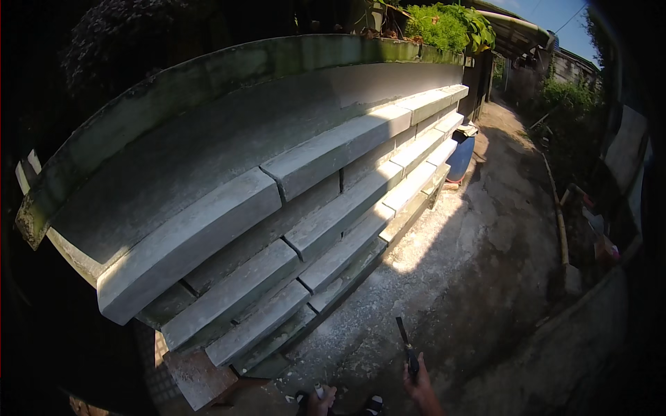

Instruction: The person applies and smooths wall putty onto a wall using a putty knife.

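My right hand [420, 388] is at the lower edge, its fingers closed round the black handle of a chisel [403, 333]. The tool's thin, flat, dark blade points up and away, clear of the blocks. Low in the middle, my left hand [322, 402] is closed on a small object with a pale end [319, 390]; its kind is too small to tell. Ahead and to the left rises a stepped stack of long grey concrete blocks [236, 281], with dark gaps between them. Neither hand touches it.
A mossy concrete ledge [208, 87] runs above the blocks, with green plants [444, 28] at its far end. Beyond the stack stands a blue barrel [460, 158]. A rough concrete path [496, 229] leads away, with a pole [557, 215] along its right side.
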Demonstrator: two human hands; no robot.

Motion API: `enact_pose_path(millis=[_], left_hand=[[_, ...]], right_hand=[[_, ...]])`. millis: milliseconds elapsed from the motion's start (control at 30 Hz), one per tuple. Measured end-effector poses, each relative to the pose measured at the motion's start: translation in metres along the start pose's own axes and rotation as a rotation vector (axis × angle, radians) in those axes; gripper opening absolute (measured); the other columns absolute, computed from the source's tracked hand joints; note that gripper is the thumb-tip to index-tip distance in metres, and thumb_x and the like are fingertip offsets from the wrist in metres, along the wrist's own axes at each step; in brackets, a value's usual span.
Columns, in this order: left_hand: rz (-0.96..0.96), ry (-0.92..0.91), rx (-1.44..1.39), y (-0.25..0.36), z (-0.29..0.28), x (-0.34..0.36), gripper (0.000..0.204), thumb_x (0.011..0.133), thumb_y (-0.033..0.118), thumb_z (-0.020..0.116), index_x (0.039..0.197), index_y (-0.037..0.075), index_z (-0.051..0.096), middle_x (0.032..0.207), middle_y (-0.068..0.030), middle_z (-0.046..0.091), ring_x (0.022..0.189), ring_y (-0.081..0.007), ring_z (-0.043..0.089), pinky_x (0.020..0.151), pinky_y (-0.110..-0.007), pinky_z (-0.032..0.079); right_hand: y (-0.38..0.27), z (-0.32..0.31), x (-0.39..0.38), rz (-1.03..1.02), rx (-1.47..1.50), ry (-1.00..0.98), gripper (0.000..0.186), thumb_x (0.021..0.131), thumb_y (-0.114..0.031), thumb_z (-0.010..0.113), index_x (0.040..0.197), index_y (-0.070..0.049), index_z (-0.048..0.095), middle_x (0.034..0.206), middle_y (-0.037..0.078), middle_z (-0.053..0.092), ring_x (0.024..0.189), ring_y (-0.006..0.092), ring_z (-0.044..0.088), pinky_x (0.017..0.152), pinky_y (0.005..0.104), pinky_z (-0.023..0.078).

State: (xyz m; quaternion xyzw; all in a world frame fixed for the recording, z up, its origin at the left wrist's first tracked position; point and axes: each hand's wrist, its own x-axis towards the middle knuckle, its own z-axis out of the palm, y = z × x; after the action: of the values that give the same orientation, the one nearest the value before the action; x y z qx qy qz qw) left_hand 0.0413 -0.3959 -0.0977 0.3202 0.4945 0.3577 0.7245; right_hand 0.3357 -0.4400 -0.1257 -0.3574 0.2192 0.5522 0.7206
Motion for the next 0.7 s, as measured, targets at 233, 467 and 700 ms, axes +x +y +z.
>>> enact_pose_path(millis=[233, 467, 700], left_hand=[[0.118, -0.106, 0.536, 0.078, -0.09, 0.031, 0.014, 0.094, 0.02, 0.067, 0.09, 0.008, 0.062, 0.075, 0.0015, 0.056, 0.068, -0.0108, 0.053, 0.057, -0.029, 0.043], [0.337, -0.108, 0.545, 0.107, -0.159, 0.082, 0.022, 0.089, 0.016, 0.071, 0.08, 0.005, 0.055, 0.076, -0.004, 0.057, 0.069, -0.0109, 0.053, 0.062, -0.03, 0.044], [0.248, -0.053, 0.148, 0.127, -0.092, 0.079, 0.023, 0.096, 0.021, 0.068, 0.109, 0.01, 0.054, 0.087, 0.0026, 0.053, 0.075, -0.0081, 0.05, 0.063, -0.025, 0.043]], right_hand=[[0.089, 0.07, -0.018, -0.132, -0.29, 0.009, 0.029, 0.1, -0.038, 0.06, 0.087, -0.012, 0.054, 0.068, -0.002, 0.053, 0.059, 0.0121, 0.054, 0.051, 0.0266, 0.045], [0.174, 0.139, -0.03, -0.425, -0.818, -0.154, 0.021, 0.102, -0.025, 0.058, 0.087, -0.01, 0.054, 0.07, -0.005, 0.049, 0.054, 0.0054, 0.043, 0.048, 0.0242, 0.034], [0.118, 0.234, -0.029, -0.684, -0.807, -0.547, 0.025, 0.098, -0.012, 0.059, 0.119, 0.0, 0.056, 0.078, 0.004, 0.059, 0.064, 0.0098, 0.053, 0.053, 0.0243, 0.042]])
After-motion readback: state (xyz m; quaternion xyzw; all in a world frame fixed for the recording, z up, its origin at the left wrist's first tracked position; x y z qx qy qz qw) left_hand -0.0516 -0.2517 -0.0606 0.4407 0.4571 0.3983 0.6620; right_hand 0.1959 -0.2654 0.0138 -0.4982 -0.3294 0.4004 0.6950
